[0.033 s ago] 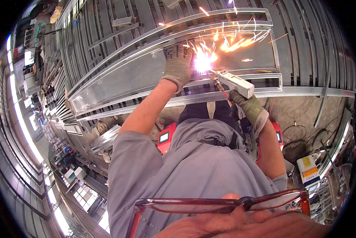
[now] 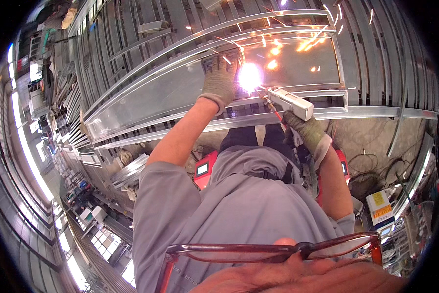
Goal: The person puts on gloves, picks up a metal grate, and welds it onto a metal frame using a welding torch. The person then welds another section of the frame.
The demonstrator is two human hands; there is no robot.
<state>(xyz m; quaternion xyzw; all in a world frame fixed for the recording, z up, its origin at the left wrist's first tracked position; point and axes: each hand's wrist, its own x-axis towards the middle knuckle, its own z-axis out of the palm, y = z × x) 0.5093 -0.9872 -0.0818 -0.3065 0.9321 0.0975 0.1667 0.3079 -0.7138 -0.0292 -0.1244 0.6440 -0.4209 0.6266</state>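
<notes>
My left hand [image 2: 219, 82], in a greenish work glove, lies with fingers stretched out on a long metal panel [image 2: 153, 93]. My right hand [image 2: 305, 131], gloved too, is closed around the grip of a white welding torch [image 2: 291, 103]. The torch tip points up and left at a glaring white-violet arc [image 2: 250, 76] just right of my left fingers. Glare hides the exact spot being welded. Bright metal rails [image 2: 180, 49] border the panel, and orange sparks fly over its right part.
Slatted metal bars [image 2: 375, 53] support the work. Red machines with small screens [image 2: 206, 169] stand below at either side of my body. A white and orange box [image 2: 379, 207] sits at the lower right, near loose cables [image 2: 366, 161]. Stacked metal profiles [image 2: 131, 172] lie at the left.
The spark pattern differs: the spray right of the arc has broken into scattered spots and streaks, and the glow looks rounder. Both hands and the torch stay in place.
</notes>
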